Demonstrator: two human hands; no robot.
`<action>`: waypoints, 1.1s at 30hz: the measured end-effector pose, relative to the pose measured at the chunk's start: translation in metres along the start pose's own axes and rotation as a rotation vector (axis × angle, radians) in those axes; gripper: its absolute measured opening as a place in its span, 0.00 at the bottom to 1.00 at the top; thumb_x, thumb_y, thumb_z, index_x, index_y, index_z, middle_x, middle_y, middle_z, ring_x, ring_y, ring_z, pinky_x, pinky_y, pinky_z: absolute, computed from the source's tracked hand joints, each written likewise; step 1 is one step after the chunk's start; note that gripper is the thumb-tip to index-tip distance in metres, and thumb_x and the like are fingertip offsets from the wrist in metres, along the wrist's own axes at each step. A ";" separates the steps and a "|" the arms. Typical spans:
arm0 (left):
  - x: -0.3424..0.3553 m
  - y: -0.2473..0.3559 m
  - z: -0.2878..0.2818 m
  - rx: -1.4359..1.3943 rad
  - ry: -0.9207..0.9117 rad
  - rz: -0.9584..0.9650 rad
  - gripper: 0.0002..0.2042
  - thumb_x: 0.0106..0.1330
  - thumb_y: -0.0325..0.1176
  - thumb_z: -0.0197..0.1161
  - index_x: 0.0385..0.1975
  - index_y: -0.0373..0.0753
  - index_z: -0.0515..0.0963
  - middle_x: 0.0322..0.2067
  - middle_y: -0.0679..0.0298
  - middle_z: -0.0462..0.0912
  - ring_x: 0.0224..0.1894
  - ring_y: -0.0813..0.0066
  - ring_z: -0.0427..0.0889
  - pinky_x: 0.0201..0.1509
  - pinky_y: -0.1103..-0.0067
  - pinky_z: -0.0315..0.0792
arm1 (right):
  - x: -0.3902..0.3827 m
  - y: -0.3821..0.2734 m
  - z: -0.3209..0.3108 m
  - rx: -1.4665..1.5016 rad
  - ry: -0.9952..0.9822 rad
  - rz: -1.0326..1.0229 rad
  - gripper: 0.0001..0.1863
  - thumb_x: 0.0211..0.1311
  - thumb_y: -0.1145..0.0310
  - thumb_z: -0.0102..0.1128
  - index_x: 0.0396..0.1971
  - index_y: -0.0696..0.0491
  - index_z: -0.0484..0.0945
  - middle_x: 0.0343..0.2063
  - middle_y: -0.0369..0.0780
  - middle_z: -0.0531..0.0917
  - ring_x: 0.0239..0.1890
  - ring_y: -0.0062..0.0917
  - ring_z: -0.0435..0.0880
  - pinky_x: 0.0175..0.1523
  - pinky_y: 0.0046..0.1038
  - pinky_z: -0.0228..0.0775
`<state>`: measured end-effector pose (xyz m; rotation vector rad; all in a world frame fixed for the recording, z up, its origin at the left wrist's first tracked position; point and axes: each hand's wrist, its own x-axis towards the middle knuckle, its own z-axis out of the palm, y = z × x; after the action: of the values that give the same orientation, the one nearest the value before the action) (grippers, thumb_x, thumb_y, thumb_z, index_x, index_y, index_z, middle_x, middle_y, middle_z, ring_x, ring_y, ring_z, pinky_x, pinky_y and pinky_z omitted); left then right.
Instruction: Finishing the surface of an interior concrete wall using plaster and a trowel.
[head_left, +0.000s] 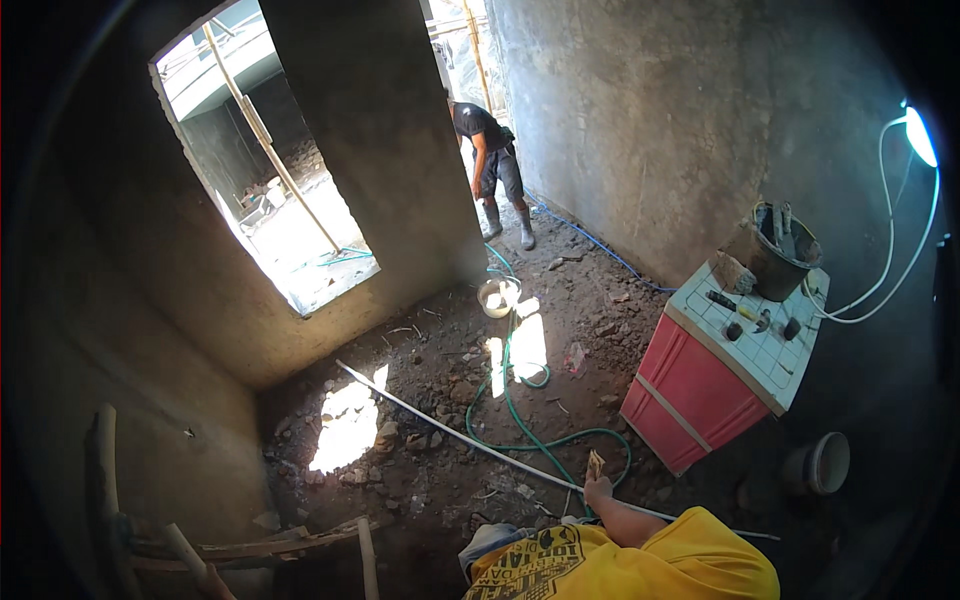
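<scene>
While, in the head view, the right hand (598, 490) wraps round one flat, narrow tan piece (596, 464), material unclear, it projects beyond the fingers, long axis roughly away from the wrist. Apparent left hand (213, 583): mostly cropped, beside a pale wooden stick (184, 549); finger state cannot be told. Counts: one white pipe (430, 417); one green hose (510, 392); one dark bucket (772, 274) near the far edge of a white tiled top (782, 367); two pale buckets on the floor (495, 311) (801, 468).

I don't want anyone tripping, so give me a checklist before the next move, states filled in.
1. Right hand holding the tan piece: ok.
2. Left hand secure on the wooden pole: cannot tell, cut off by the picture's edge.
3. Floor free of trip hazards: not ok, green hose and white pipe lie across it.
4. Co-worker apart from both hands: ok.
5. Lamp lit: ok.
</scene>
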<state>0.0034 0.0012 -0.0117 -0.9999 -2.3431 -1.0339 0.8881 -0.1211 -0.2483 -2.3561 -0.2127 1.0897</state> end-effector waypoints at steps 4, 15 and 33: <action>0.001 -0.007 -0.011 -0.031 -0.040 -0.022 0.24 0.44 0.44 0.67 0.36 0.32 0.77 0.33 0.51 0.79 0.35 0.56 0.77 0.40 0.69 0.70 | -0.001 -0.003 0.000 -0.027 -0.007 0.025 0.29 0.62 0.50 0.39 0.44 0.64 0.68 0.34 0.50 0.77 0.36 0.38 0.77 0.39 0.34 0.67; -0.033 0.072 -0.056 0.057 -0.093 -0.136 0.23 0.45 0.43 0.65 0.35 0.30 0.76 0.33 0.51 0.79 0.35 0.56 0.77 0.39 0.70 0.69 | -0.025 -0.025 -0.019 -0.047 -0.108 0.106 0.27 0.62 0.49 0.39 0.43 0.61 0.70 0.37 0.49 0.77 0.38 0.39 0.77 0.40 0.34 0.66; -0.023 0.049 -0.036 0.080 -0.111 -0.113 0.22 0.49 0.38 0.62 0.40 0.27 0.72 0.36 0.52 0.77 0.38 0.59 0.76 0.43 0.71 0.68 | -0.010 -0.004 -0.007 -0.004 0.015 0.047 0.30 0.63 0.49 0.38 0.42 0.65 0.69 0.36 0.50 0.77 0.38 0.38 0.77 0.40 0.34 0.66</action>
<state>0.0570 -0.0133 0.0221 -0.9260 -2.5355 -0.9391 0.8869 -0.1239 -0.2353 -2.3834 -0.1542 1.0937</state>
